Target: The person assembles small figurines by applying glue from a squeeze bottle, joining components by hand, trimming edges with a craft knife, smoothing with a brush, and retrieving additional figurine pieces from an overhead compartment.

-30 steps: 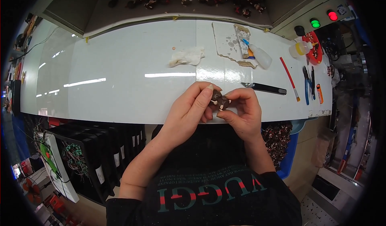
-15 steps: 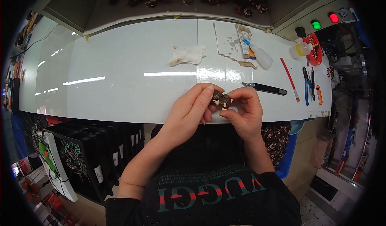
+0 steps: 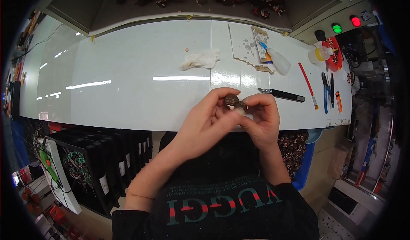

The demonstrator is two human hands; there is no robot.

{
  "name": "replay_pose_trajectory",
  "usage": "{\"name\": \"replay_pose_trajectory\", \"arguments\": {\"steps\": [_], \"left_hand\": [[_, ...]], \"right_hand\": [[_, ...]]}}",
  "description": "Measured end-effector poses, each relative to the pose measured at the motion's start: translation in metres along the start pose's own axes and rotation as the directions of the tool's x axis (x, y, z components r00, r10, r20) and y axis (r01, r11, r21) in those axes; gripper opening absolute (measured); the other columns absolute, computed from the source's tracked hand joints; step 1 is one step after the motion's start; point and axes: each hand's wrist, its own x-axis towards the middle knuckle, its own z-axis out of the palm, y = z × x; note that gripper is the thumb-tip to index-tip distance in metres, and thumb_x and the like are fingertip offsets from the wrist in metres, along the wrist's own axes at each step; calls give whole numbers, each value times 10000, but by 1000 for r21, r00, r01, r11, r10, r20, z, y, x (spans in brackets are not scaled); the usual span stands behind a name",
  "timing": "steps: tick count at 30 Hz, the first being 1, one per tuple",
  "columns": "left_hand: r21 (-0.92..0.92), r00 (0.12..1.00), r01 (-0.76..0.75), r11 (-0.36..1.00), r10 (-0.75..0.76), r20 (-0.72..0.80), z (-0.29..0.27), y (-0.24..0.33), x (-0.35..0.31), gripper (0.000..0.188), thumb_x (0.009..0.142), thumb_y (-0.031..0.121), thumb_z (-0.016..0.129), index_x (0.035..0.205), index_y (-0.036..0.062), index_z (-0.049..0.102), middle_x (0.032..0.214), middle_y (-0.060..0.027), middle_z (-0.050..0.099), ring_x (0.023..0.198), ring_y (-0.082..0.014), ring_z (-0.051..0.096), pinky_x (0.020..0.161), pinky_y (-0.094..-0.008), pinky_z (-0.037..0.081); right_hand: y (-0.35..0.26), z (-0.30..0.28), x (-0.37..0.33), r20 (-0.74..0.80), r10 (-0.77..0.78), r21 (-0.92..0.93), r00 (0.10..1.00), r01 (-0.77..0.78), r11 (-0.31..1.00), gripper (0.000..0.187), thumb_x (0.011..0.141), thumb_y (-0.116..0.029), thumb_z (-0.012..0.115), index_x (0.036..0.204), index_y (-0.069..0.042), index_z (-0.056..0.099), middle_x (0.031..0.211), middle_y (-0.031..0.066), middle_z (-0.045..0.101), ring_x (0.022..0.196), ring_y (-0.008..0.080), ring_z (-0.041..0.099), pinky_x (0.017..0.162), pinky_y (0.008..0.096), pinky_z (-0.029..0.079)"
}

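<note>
My left hand point(image 3: 204, 122) and my right hand point(image 3: 262, 117) meet over the near edge of the white worktable point(image 3: 128, 86). Between their fingertips they pinch a small dark brown part point(image 3: 233, 101) with a pale patch on its underside. The left thumb and forefinger hold it from the left, and the right fingers hold it from the right. Much of the part is hidden by the fingers.
A crumpled white tissue point(image 3: 200, 59), a torn cardboard sheet point(image 3: 247, 48) and a squeeze bottle point(image 3: 276, 60) lie further back. A black utility knife point(image 3: 282, 95), a red pen point(image 3: 308, 85), blue pliers point(image 3: 326, 90) and a lighter point(image 3: 339, 101) lie right. A blue bin of dark parts point(image 3: 299, 150) sits below.
Both hands stay in place at the table edge. The small brown part has been turned a little between the fingers, showing a pale patch.
</note>
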Motion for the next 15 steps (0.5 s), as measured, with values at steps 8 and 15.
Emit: {"name": "replay_pose_trajectory", "arguments": {"steps": [8, 15], "left_hand": [[376, 988, -91, 922, 132, -84, 10, -13, 4, 402, 827, 230, 712, 1081, -18, 524, 845, -73, 560, 680, -142, 542, 622, -268, 464], [591, 962, -197, 783, 269, -35, 15, -16, 7, 402, 813, 270, 712, 1036, -10, 531, 904, -143, 594, 805, -306, 612, 674, -376, 494]], "right_hand": [[-2, 6, 7, 39, -218, -394, 975, 216, 893, 444, 712, -10, 782, 1069, -49, 521, 1011, 89, 520, 875, 182, 557, 741, 270, 493], [2, 3, 8, 54, -210, -445, 976, 212, 870, 446, 693, -42, 808, 1044, -47, 532, 1003, 93, 503, 868, 186, 540, 704, 269, 493]]}}
